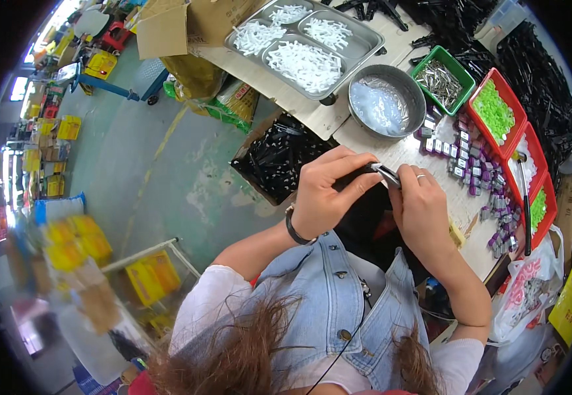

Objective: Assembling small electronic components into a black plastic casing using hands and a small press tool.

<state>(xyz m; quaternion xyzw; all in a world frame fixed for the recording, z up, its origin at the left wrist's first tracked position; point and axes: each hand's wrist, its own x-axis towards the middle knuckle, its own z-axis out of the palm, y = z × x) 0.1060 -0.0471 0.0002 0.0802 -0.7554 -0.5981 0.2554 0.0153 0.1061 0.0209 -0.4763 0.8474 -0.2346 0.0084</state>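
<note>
Both of my hands meet over the near edge of the table. My left hand [330,187] is closed on a slim black part with a small white bit at its end. In my right hand [422,201], thumb and fingers pinch a shiny metal piece [387,175] against that end; its kind is too small to make out. Just beyond stands a round metal bowl [357,108] with pale, clear material in it. To the right, several small purple and grey pieces [473,172] lie in rows and in a loose pile.
A steel compartment tray [365,59] holds white plastic parts. Beside the bowl is a green bin [465,93] of metal pins. Red bins [525,125] hold green and white bits, with a black-handled tool [527,217] across them. Below the table edge sits a carton [249,172] of black parts.
</note>
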